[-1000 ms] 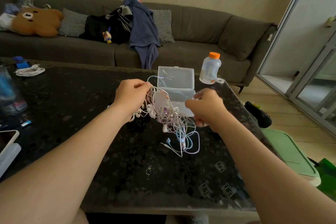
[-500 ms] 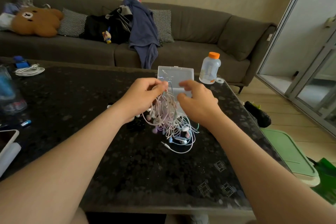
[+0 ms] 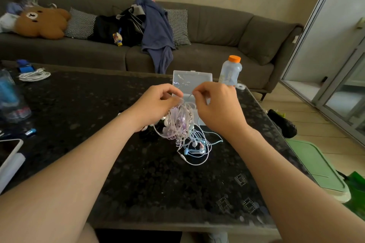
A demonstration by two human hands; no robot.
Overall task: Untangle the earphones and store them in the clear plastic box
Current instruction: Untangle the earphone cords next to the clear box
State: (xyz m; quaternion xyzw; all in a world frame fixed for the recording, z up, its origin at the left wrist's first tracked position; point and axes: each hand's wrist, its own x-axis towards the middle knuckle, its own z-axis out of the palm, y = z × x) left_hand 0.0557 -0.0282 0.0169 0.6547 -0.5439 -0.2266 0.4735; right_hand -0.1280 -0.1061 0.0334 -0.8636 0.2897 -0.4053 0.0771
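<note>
1. Above the dark table, the left hand pinches the top of the tangled earphones; the right hand pinches one strand at their 1 o'clock.
2. Pulling hard would likely tighten the knots, or drag the loops resting at 5 o'clock across the table.
3. A jerk toward 12 o'clock could knock the clear plastic box, open just behind.
4. Both hands hide most of the box's tray; the number of earphones is unclear.

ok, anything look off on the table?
Only the earphones: several cords snarled in one wad, pinched at the top by left hand and right hand, loops trailing on the table. Nothing spilled.
</note>
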